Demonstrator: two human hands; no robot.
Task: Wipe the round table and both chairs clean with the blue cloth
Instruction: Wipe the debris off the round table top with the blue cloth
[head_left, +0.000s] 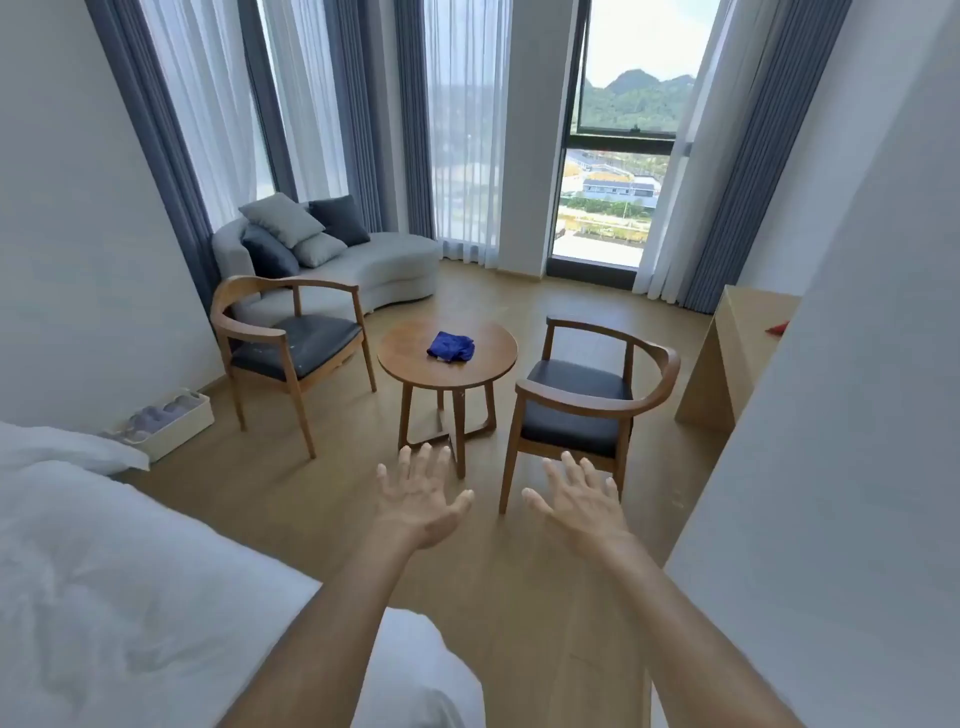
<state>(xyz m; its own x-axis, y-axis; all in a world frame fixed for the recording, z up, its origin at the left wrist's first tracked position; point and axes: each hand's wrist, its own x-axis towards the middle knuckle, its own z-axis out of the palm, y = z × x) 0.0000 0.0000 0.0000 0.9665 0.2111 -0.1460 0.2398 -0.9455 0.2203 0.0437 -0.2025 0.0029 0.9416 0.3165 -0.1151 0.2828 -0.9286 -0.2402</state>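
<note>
While the blue cloth (451, 347) lies crumpled on the round worktop (410, 364) between both chairs (291, 338) (587, 400), left hand (415, 493) and right hand (582, 499) hover apart — fingers spread, holding nothing.

A bedroom, like a hotel room: a white-sheeted bed (130, 571) at lower left, a grey sofa (363, 270) with cushions under tall curtained windows (613, 156), and a round wooden table (488, 358) between two armchairs mid-frame.
</note>
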